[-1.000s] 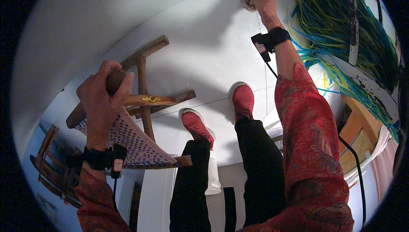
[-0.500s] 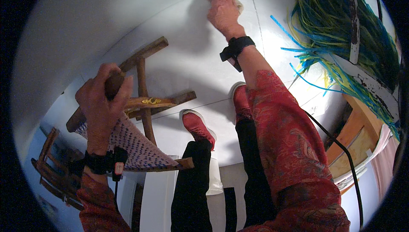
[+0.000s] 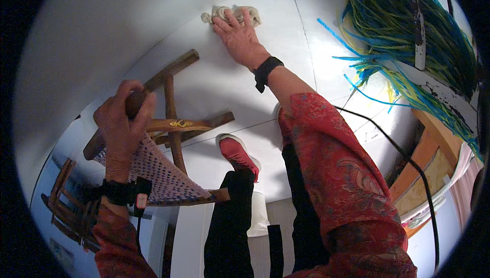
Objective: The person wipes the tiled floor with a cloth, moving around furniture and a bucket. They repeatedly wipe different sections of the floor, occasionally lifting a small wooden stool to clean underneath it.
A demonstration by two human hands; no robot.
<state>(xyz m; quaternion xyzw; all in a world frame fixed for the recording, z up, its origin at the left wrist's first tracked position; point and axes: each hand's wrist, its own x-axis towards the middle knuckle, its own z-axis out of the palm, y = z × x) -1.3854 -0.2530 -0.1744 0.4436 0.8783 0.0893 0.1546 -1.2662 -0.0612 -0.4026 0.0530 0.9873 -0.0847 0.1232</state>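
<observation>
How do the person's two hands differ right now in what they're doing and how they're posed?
The left hand is curled in a fist around a leg of the tipped wooden stool with the woven seat; the right hand lies flat and spread on a crumpled beige cloth on the white floor. The left is drawn in close, the right stretched far out. Both wear black wrist straps.

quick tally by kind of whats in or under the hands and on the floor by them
Wooden stool with woven seat, gripped by the left hand: 1
Beige cloth, under the right hand: 1
Red shoes in clear view: 1
Bundle of blue and yellow cords: 1
Total: 4
</observation>
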